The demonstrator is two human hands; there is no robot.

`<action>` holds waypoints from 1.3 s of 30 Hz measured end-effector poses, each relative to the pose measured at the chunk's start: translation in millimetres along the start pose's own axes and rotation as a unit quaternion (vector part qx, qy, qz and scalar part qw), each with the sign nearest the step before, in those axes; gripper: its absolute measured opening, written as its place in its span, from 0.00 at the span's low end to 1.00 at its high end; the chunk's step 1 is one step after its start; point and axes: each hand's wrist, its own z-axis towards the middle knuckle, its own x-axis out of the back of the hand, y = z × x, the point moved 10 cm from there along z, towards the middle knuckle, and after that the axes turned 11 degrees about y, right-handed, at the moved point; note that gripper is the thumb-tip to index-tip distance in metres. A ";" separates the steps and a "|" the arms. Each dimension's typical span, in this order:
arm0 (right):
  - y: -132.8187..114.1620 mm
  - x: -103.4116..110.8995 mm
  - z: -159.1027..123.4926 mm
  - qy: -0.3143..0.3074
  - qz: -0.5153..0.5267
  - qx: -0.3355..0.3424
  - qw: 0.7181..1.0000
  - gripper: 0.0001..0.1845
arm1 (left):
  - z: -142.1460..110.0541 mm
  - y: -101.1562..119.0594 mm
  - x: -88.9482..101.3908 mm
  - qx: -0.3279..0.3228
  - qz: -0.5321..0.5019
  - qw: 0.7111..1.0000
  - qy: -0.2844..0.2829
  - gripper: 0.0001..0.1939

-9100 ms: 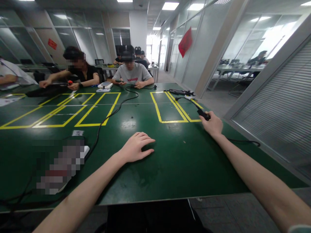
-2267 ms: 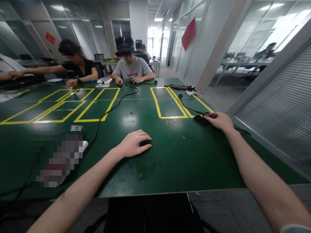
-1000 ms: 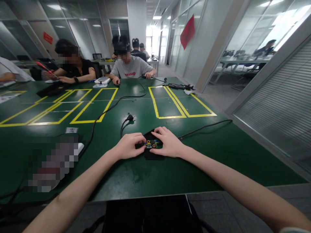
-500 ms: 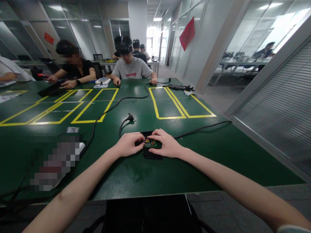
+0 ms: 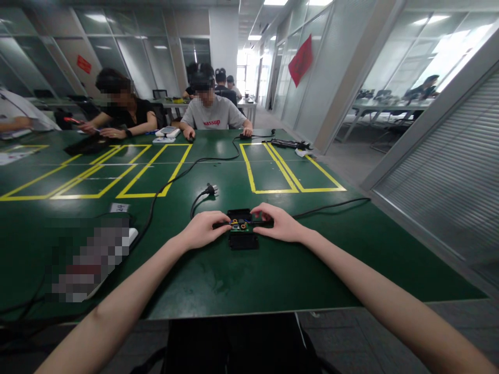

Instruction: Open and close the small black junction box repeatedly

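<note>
In the head view, I see the little green board (image 5: 244, 228) mid-table, near me, between two black case halves (image 5: 244, 241). My left hand (image 5: 206, 228) pinches the left cord (image 5: 220, 225). My right hand (image 5: 278, 223) pinches the right cord (image 5: 263, 224). A plug (image 5: 211, 190) lies farther off, to the left.

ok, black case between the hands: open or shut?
Open: its near half and far half lie apart, green circuit board exposed between them.
</note>
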 end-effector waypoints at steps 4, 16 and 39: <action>-4.3 9.1 -0.4 -0.003 0.001 0.021 1.000 0.05 | 0.9 2.4 9.2 0.039 -0.082 0.996 0.024 0.12; -37.7 -1.7 -15.0 -0.091 -0.022 0.075 0.993 0.09 | -17.4 9.8 -15.4 0.117 -0.185 0.967 -0.132 0.13; -37.0 -19.3 -9.8 -0.050 -0.186 0.120 0.974 0.08 | -6.1 -3.2 1.7 0.081 -0.122 0.988 -0.046 0.11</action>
